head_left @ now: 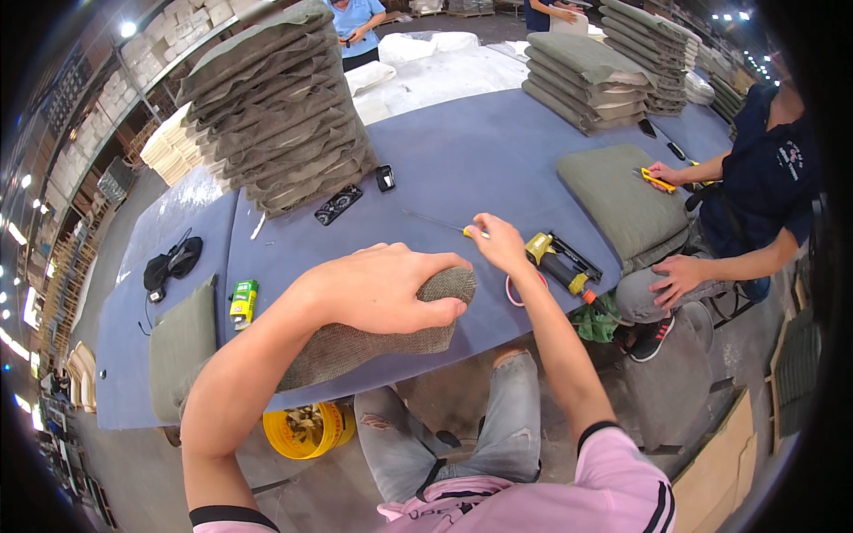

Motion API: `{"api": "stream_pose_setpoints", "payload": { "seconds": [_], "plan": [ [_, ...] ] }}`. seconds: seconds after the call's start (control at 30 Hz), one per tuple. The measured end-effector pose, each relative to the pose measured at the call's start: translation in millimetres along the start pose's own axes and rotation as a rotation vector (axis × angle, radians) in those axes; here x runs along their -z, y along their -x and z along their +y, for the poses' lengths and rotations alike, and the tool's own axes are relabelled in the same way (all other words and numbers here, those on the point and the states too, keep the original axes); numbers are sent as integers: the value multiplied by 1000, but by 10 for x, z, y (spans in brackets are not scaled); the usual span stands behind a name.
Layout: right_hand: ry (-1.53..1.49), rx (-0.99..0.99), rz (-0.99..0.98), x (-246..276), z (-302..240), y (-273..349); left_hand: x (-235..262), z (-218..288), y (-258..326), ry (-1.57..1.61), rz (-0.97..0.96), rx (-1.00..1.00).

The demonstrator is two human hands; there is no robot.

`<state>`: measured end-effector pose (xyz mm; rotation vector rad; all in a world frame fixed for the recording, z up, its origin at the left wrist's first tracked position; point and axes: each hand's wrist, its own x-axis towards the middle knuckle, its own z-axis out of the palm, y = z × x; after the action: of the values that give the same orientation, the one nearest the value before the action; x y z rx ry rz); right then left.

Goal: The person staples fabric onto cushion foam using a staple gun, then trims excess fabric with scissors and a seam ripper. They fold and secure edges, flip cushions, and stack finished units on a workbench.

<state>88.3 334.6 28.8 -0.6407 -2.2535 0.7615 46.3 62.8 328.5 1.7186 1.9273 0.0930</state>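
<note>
My left hand (382,289) is closed over the rounded end of a grey-green fabric-covered panel (373,345), thumb on the near side and fingers over the top. The panel slants across the table's front edge, partly hidden under my left forearm. My right hand (498,242) is closed around the yellow handle of a screwdriver-like tool (435,219). Its long thin metal shaft points left over the table, apart from the panel; the tip's shape is too small to tell. Near my right wrist lie a yellow and black staple gun (562,269) and a pinkish-red tape ring (514,290).
Tall stacks of grey-green cushions (280,111) stand on the blue table (444,151). A phone (338,205), green-yellow box (243,303) and another cushion (182,351) lie left. Below is a yellow scrap bucket (333,426). At right, a co-worker holds a yellow utility knife (656,179) over a cushion.
</note>
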Motion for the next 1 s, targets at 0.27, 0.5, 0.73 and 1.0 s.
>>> {"api": "stream_pose_setpoints", "payload": {
  "seconds": [0.27,0.5,0.73,1.0],
  "plan": [
    [586,33,-465,-636,430,-221,-244,45,73,-21,75,-9],
    [-996,-34,-115,1009,-1013,5,-217,-20,98,-23,85,-44],
    [-1209,193,-6,1591,-1788,609,-161,24,54,-84,28,34],
    [-1308,224,270,1660,-1865,638,-125,72,63,-6,13,39]
  ]
}}
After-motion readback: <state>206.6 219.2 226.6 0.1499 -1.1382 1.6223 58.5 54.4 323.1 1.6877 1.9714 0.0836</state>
